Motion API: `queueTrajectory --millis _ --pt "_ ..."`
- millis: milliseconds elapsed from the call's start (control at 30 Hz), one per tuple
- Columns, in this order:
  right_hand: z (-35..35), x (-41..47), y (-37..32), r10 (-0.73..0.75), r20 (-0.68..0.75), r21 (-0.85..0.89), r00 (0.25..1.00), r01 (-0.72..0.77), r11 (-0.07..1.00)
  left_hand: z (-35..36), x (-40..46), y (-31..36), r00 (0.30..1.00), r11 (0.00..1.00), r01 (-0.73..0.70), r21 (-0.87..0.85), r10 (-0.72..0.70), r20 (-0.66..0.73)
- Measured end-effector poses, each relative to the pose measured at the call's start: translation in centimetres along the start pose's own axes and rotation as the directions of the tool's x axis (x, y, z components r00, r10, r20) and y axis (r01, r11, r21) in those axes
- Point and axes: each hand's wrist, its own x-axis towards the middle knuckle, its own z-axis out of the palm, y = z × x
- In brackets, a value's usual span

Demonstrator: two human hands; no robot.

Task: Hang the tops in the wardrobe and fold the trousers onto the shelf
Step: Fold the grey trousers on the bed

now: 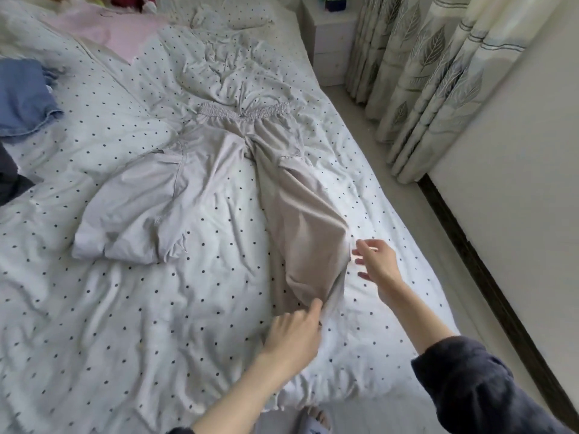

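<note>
**Hands at a trouser leg on the bed**

Nearest the camera, the left hand (294, 335) pinched the hem of the beige trousers (219, 170), its fingers grasping the cloth. Just beyond, the right hand (376, 264) hovered beside the same leg, fingers released and spread (whether they touched the fabric could not be told). The trousers lay spread on the dotted bed (94, 308), waistband farthest. Farther left lay a blue garment (25, 95) and a pink garment (112, 29).

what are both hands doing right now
Left hand: pinching the hem of the beige trousers.
Right hand: open, fingers spread beside the trouser leg, holding nothing.
</note>
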Motion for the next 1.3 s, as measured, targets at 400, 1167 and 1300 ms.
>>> queueTrajectory --millis 400,1167,1300 --pt "-1.7 -4.5 8.2 0.064 0.359 -0.401 0.931 0.092 0.912 6.2 -0.9 2.0 0.96 0.869 0.022 -0.494 0.119 0.253" --pt "-9.0 -4.5 12.3 0.11 0.392 -0.175 0.913 -0.043 0.984 8.6 1.7 -2.1 0.766 0.184 0.407 -0.895 -0.602 0.225" --pt "-8.5 -7.9 11.4 0.151 0.363 -0.091 0.919 -0.127 0.988 4.3 -4.3 -3.5 0.734 0.145 0.36 -0.922 -0.654 0.184"
